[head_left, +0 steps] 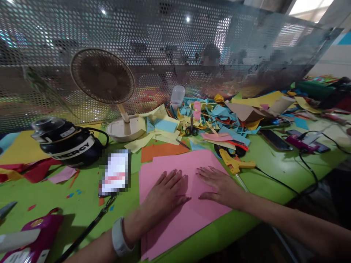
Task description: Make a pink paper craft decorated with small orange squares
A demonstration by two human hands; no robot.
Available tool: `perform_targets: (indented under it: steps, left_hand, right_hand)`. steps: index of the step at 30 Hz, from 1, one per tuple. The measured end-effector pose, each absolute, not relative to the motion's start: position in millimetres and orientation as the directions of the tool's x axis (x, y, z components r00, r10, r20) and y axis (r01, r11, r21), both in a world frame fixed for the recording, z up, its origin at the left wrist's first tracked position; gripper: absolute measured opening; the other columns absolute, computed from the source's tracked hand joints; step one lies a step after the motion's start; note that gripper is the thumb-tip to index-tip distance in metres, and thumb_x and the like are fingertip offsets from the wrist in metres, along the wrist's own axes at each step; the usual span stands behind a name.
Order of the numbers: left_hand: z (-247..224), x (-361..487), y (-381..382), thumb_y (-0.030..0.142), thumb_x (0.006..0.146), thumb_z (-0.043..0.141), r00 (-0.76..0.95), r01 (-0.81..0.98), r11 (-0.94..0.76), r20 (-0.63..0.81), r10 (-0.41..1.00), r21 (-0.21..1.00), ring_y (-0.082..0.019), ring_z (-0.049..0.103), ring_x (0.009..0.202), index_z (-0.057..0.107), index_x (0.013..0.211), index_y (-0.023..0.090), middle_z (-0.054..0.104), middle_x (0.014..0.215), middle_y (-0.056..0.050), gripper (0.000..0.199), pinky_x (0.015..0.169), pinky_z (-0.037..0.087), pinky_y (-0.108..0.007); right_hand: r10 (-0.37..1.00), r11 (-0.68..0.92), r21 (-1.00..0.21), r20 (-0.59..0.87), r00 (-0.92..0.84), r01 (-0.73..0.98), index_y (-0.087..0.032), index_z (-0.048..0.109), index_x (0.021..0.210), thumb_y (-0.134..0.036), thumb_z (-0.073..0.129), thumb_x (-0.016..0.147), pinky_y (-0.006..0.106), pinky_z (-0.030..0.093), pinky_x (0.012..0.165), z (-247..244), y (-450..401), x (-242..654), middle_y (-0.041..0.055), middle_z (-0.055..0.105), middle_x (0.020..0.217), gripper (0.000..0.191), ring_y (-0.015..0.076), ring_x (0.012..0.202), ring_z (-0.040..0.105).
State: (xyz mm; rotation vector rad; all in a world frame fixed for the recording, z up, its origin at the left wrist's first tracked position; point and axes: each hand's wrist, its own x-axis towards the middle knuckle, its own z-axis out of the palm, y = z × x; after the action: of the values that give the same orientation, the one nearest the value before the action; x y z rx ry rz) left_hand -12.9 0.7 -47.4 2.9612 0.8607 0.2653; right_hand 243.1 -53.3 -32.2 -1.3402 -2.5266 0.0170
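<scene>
Sheets of pink paper (175, 226) lie on the green table, slightly out of line with one another at the left edge. My left hand (166, 191) rests flat on the paper, fingers stretched forward and thumb out to the side. Flat on the right part of the sheets lies my right hand (222, 186), its fingers spread toward the left. Neither hand holds anything. Just beyond the paper's right edge is a yellow glue gun (236, 162) with a black cord. An orange sheet (161, 151) shows past the paper's far edge.
Coloured paper scraps (214, 117) are heaped at the back, below a perforated metal screen (164, 54). A fan (102, 76), a black bottle (68, 142) and a phone (115, 171) stand or lie on the left. Another phone (275, 140) and cables lie on the right.
</scene>
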Motion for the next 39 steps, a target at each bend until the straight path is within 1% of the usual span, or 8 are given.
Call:
perform_targets:
  steps: [7,10,17,22,26,30,34,39]
  left_hand:
    - [-45,-12,-4,0.057,0.097,0.035,0.830,0.532,-0.844,0.154,0.535,0.068,-0.032,0.046,0.133,0.045,0.140,0.014,0.052,0.142,-0.015,0.062,0.106,0.041,-0.055]
    - [-46,-13,-6,0.051,0.097,0.039,0.827,0.526,-0.847,0.187,0.530,0.073,-0.032,0.045,0.134,0.048,0.139,0.017,0.053,0.141,-0.014,0.054,0.106,0.041,-0.056]
    - [-28,-29,-1,0.016,0.100,0.031,0.910,0.277,-0.916,0.226,0.347,0.290,-0.020,0.056,0.125,0.051,0.134,0.017,0.062,0.133,-0.011,0.040,0.111,0.041,-0.043]
    - [-19,-32,-4,0.023,0.099,0.035,0.884,0.253,-0.838,0.237,0.403,0.483,-0.017,0.061,0.118,0.054,0.132,0.030,0.068,0.125,-0.002,0.039,0.107,0.045,-0.036]
    - [-17,-23,-9,0.033,0.096,0.042,0.698,0.476,-0.608,0.147,0.701,0.636,-0.019,0.068,0.080,0.068,0.092,0.025,0.073,0.087,-0.004,0.028,0.071,0.056,-0.030]
    - [-12,-15,-6,0.036,0.095,0.044,0.581,0.603,-0.447,0.021,0.814,0.660,-0.015,0.060,0.063,0.060,0.071,0.021,0.062,0.069,-0.001,0.033,0.057,0.046,-0.027]
    - [-10,-11,2,0.036,0.094,0.045,0.580,0.628,-0.441,-0.009,0.814,0.641,-0.015,0.057,0.062,0.056,0.067,0.021,0.061,0.068,0.000,0.033,0.055,0.042,-0.026]
    - [-16,-11,6,0.034,0.093,0.045,0.570,0.660,-0.443,-0.019,0.822,0.607,-0.016,0.057,0.060,0.055,0.070,0.021,0.062,0.067,-0.001,0.028,0.053,0.041,-0.026]
  right_hand:
    - [0.699,0.670,-0.038,0.367,-0.614,0.741,-0.009,0.065,0.122,-0.029,0.048,0.099,0.039,0.049,0.105,-36,-65,233,0.0138,0.067,0.123,0.035,0.0228,0.117,0.062]
    - [0.713,0.669,-0.108,0.374,-0.594,0.735,-0.011,0.064,0.124,-0.029,0.050,0.098,0.039,0.049,0.104,-30,-66,233,0.0122,0.068,0.123,0.034,0.0222,0.117,0.063]
    - [0.789,0.606,-0.393,0.190,-0.584,0.691,-0.014,0.036,0.148,-0.066,0.069,0.070,0.050,0.031,0.114,-3,-60,255,0.0170,0.046,0.146,0.100,0.0292,0.137,0.041]
    - [0.831,0.553,-0.512,0.283,-0.478,0.657,-0.024,0.070,0.114,-0.038,0.050,0.097,0.040,0.045,0.106,-17,-59,266,0.0056,0.074,0.110,0.029,0.0186,0.110,0.066]
    - [0.938,0.347,-0.611,0.235,-0.255,0.711,-0.022,0.072,0.090,-0.039,0.050,0.096,0.030,0.057,0.087,-11,-62,258,0.0018,0.077,0.085,0.029,0.0169,0.083,0.073]
    - [0.936,0.286,-0.436,0.318,-0.152,0.853,-0.017,0.060,0.127,-0.033,0.045,0.098,0.037,0.054,0.094,-1,-70,241,0.0114,0.067,0.124,0.036,0.0236,0.115,0.063]
    - [0.832,0.470,-0.137,0.398,-0.386,0.872,-0.010,0.039,0.146,-0.036,0.048,0.097,0.047,0.037,0.111,-11,-83,217,0.0169,0.047,0.146,0.056,0.0271,0.139,0.038]
    - [0.851,0.505,-0.144,0.246,-0.464,0.851,-0.006,0.042,0.143,-0.060,0.048,0.090,0.048,0.038,0.110,-32,-87,201,0.0168,0.044,0.147,0.076,0.0300,0.139,0.037]
